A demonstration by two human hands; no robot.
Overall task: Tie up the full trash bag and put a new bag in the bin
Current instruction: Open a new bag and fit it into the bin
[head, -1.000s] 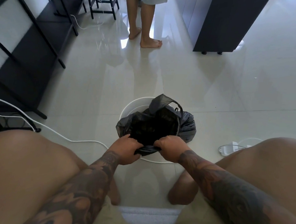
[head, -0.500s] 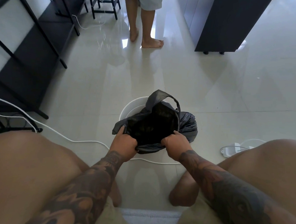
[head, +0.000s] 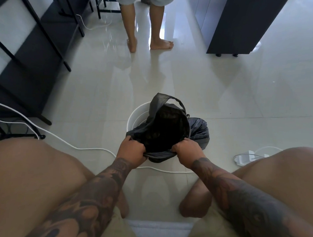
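A black trash bag (head: 198, 129) sits in a round white bin (head: 135, 113) on the floor between my knees. Its mouth gapes open and one loop handle stands up at the far side. My left hand (head: 132, 149) grips the near-left edge of the bag's mouth. My right hand (head: 187, 148) grips the near-right edge. The two hands hold the near rim stretched between them. Only the far-left arc of the bin's rim shows; the bag hides the remainder.
A white cable (head: 89, 148) runs across the floor just in front of the bin. A white power strip (head: 246, 158) lies to the right. Another person's bare legs (head: 154, 31) stand beyond the bin. Black shelving (head: 29, 44) lines the left, a dark cabinet (head: 240, 26) the far right.
My hands have moved apart along the bag's near edge, pulling the mouth wider. The bag's far handle stands higher than before.
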